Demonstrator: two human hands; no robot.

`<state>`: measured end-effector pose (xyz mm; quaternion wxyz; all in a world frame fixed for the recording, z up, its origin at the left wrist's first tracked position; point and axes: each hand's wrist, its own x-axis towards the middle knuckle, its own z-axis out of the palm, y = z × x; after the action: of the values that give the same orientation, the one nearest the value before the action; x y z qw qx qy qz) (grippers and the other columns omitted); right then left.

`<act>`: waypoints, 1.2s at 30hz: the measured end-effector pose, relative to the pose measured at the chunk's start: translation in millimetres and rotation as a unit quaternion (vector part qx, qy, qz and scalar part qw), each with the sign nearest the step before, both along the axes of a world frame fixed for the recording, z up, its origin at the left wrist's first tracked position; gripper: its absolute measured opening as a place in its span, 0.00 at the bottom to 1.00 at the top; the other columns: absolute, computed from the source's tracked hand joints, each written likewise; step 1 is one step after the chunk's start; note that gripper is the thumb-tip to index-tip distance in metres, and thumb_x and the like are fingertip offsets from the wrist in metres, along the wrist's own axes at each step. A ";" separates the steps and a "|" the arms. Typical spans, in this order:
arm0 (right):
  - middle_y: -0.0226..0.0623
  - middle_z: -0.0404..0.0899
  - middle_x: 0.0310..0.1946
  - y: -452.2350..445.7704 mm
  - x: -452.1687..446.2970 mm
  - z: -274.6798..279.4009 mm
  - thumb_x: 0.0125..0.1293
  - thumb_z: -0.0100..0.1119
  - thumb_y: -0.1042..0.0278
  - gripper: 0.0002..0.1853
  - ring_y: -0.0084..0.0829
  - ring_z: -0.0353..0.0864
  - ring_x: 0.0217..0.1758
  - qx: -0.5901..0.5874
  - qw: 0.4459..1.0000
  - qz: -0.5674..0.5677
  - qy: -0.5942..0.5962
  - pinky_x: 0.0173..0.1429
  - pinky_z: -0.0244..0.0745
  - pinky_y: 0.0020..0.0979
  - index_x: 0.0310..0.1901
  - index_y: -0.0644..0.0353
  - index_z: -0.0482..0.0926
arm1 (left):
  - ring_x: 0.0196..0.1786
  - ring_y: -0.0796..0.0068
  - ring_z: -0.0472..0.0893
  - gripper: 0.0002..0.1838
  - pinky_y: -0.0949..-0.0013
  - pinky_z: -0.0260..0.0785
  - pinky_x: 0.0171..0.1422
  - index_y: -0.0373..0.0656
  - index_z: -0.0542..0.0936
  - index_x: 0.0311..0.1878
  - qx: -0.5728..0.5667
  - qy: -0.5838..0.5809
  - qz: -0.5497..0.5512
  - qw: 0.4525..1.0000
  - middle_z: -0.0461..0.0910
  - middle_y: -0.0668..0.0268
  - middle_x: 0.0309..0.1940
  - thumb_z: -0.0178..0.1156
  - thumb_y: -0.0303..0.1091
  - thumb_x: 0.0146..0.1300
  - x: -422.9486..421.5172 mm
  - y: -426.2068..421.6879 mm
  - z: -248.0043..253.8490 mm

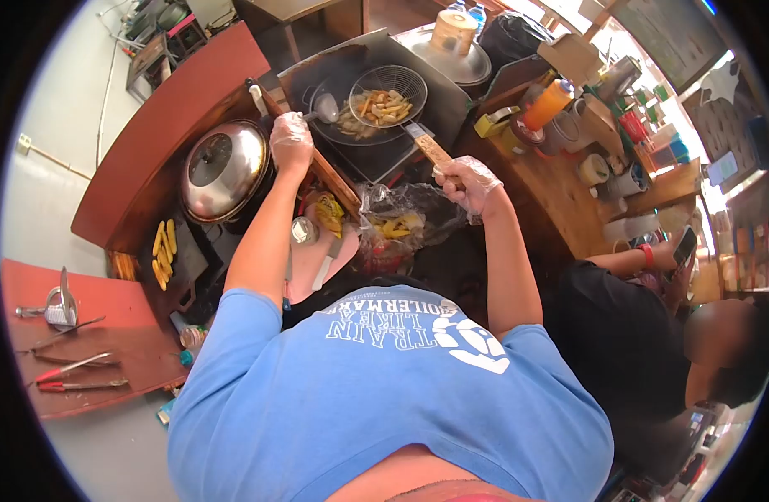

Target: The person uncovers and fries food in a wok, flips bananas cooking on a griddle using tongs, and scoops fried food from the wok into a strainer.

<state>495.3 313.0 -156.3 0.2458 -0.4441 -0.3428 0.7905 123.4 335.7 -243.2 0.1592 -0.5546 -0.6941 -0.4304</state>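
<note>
Over a dark wok (322, 125), my right hand (471, 186), in a clear plastic glove, grips the wooden handle of a wire strainer (422, 82). Sliced golden pieces (384, 107) show in the strainer and in the wok beneath it. My left hand (292, 140), gloved too, is closed round the handle of a metal ladle (325, 109), whose bowl is at the wok's left side. Nearer my body, a clear plastic bag (394, 226) holds yellow pieces, beside a knife (328, 263) on a pink surface.
A large lidded pot (227, 171) stands left, with yellow pieces (164, 251) below it. Tongs (79, 386) lie on a red shelf (142, 343). An orange bottle (546, 105) stands on the wooden counter (560, 217). A person (627, 335) with a phone (685, 245) is at right.
</note>
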 end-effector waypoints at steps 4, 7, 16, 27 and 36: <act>0.28 0.71 0.22 3.7 -3.6 -1.3 0.64 0.57 0.71 0.06 0.16 0.67 0.18 0.007 1.000 0.009 0.015 0.18 0.59 0.19 0.33 0.63 0.73 | 0.44 0.49 0.82 0.18 0.53 0.72 0.50 0.39 0.79 0.29 -0.132 -0.099 0.098 0.981 0.82 0.49 0.33 0.52 0.42 0.69 9.4 -0.5 12.2; 0.28 0.71 0.21 6.6 -8.0 -1.6 0.63 0.58 0.71 0.06 0.17 0.66 0.17 0.022 0.999 0.023 0.022 0.17 0.57 0.19 0.31 0.62 0.73 | 0.45 0.43 0.81 0.25 0.49 0.72 0.54 0.32 0.78 0.40 -0.200 -0.108 0.093 0.969 0.81 0.42 0.39 0.54 0.52 0.68 -6.6 -10.8 24.2; 0.26 0.73 0.22 30.9 3.5 -46.1 0.65 0.58 0.69 0.06 0.12 0.63 0.17 0.212 0.974 0.043 -0.063 0.18 0.56 0.17 0.34 0.62 0.77 | 0.52 0.64 0.81 0.16 0.61 0.72 0.59 0.45 0.85 0.37 -0.231 0.264 0.157 0.923 0.85 0.62 0.40 0.59 0.48 0.61 -166.7 -315.3 189.1; 0.28 0.74 0.27 12.7 -19.2 7.7 0.67 0.54 0.71 0.11 0.08 0.59 0.16 0.039 0.999 0.036 -0.007 0.14 0.51 0.12 0.45 0.70 0.74 | 0.67 0.57 0.71 0.09 0.56 0.52 0.79 0.39 0.81 0.37 -0.556 0.393 0.380 0.626 0.80 0.54 0.51 0.53 0.30 0.59 -317.7 -539.9 374.3; 0.31 0.77 0.28 11.9 -26.7 3.1 0.67 0.55 0.71 0.10 0.10 0.64 0.16 0.033 0.999 0.033 0.004 0.14 0.53 0.12 0.46 0.68 0.74 | 0.49 0.68 0.83 0.09 0.60 0.55 0.75 0.44 0.85 0.37 -0.623 0.496 0.323 0.512 0.85 0.66 0.43 0.56 0.31 0.60 -374.7 -528.5 336.2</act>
<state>468.6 324.9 -153.2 0.2357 -0.4208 -0.3824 0.7881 -251.3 -192.7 93.0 0.2192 -0.3725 -0.7234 0.5384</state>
